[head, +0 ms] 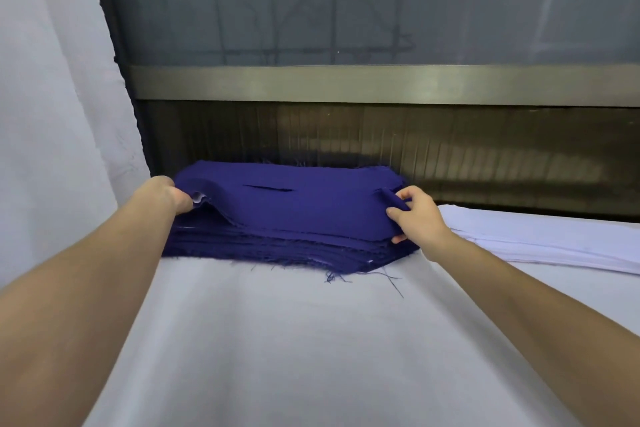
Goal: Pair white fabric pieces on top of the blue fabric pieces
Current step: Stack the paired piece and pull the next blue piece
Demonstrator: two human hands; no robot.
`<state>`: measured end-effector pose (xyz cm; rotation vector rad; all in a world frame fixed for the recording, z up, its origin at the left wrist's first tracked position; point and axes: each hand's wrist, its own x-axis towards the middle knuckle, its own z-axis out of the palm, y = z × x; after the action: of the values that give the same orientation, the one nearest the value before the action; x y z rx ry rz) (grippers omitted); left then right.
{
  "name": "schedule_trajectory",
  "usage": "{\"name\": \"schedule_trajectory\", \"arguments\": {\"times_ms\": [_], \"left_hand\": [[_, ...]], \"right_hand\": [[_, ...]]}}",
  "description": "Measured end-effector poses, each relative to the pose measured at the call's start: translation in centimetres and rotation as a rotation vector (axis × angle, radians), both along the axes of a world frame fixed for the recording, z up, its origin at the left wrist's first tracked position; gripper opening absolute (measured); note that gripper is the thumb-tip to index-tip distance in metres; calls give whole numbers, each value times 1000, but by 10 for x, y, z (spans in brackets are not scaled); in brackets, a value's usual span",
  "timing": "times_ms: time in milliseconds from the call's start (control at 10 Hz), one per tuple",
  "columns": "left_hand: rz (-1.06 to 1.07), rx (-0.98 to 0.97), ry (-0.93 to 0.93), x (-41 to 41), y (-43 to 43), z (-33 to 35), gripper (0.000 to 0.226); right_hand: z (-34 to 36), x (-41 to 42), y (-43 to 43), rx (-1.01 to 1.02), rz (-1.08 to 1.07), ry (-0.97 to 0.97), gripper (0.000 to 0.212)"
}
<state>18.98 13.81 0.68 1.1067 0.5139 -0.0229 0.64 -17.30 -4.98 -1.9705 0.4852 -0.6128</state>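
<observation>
A thick stack of dark blue fabric pieces (277, 246) lies at the far middle of the white-covered table (294, 340). Its top blue piece (298, 208) has a narrow slit near its middle and is lifted at both ends. My left hand (169, 196) grips the left edge of that top piece, where a bit of white shows underneath. My right hand (414, 215) pinches the right edge, which is rolled over my fingers. A flat stack of white fabric pieces (540, 239) lies to the right of the blue stack.
Behind the stacks runs a dark panel with a metal rail (381, 83) and a frosted window above it. A white cloth (52, 114) hangs at the left. Loose blue threads (391, 282) trail from the stack's front edge.
</observation>
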Motion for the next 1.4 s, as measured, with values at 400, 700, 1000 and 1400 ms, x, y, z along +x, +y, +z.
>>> {"name": "schedule_trajectory", "arguments": {"times_ms": [400, 700, 1000, 1400], "left_hand": [[-19, 644, -50, -1, 5, -16, 65], [-7, 1053, -258, -12, -29, -35, 61], [-304, 1529, -652, -4, -58, -34, 51], [-467, 1861, -1002, 6, -66, -27, 29]], "right_hand": [[5, 2, -7, -345, -131, 66, 47], [11, 12, 0, -788, -254, 215, 42], [17, 41, 4, -1133, -100, 287, 47], [27, 55, -21, -1250, 50, 209, 30]]}}
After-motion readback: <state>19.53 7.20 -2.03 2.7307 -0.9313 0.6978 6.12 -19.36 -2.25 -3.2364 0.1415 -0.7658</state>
